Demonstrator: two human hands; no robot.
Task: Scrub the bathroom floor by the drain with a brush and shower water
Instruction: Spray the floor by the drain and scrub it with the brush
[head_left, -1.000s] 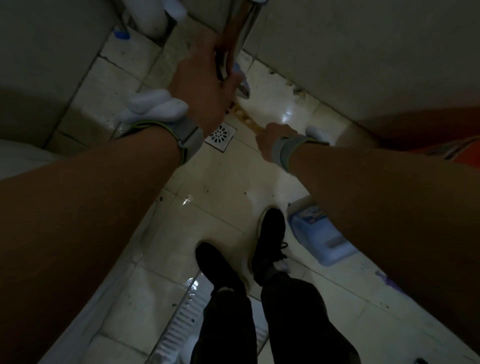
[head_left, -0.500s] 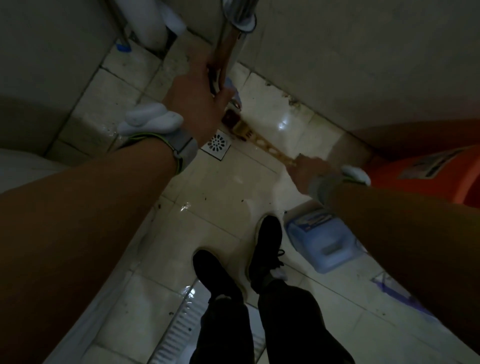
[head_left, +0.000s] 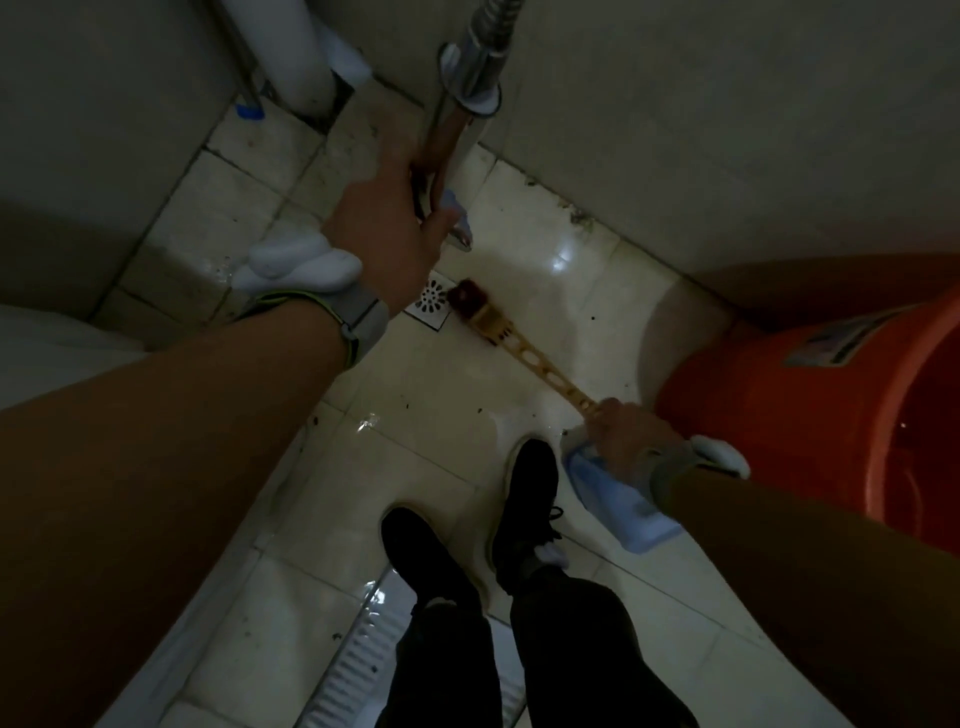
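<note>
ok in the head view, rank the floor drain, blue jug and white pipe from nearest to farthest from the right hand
1. blue jug, just below the right hand
2. floor drain, centre floor
3. white pipe, far corner, top left

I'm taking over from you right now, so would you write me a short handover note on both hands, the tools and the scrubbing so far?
Left hand: grips the shower head by its chrome handle, pointed down at the floor beside the drain.
Right hand: holds the end of the brush handle; the bristle head sits at the drain's right edge.
Done: the tiles look wet. I cannot tell whether water is running.
Left: dark specks lie on the tiles near the drain and along the wall joint, so keep scrubbing and rinsing.
Nearby: orange bucket on the right, blue jug by the right foot.
</note>
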